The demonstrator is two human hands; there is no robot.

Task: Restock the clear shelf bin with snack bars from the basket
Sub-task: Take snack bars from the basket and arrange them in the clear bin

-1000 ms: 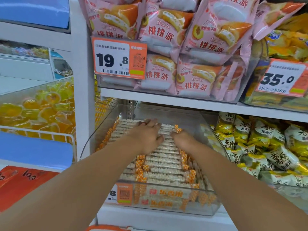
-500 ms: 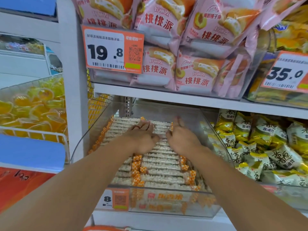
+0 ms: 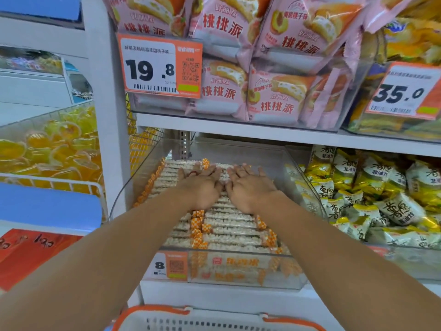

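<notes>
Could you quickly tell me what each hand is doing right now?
Left hand: open, flat on the snack bars.
Right hand: open, flat on them too.

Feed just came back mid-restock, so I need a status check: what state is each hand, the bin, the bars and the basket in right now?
Left hand: open, flat on the bars.
Right hand: open, flat on the bars.
Clear shelf bin: open-topped, well stocked.
Snack bars: stacked flat in rows.
Basket: below the shelf, contents hidden.

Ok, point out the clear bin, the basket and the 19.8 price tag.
clear bin (image 3: pixel 241 271): head view, front wall.
basket (image 3: pixel 152 311): head view, orange rim.
19.8 price tag (image 3: pixel 149 68): head view, white part with the number.
</notes>
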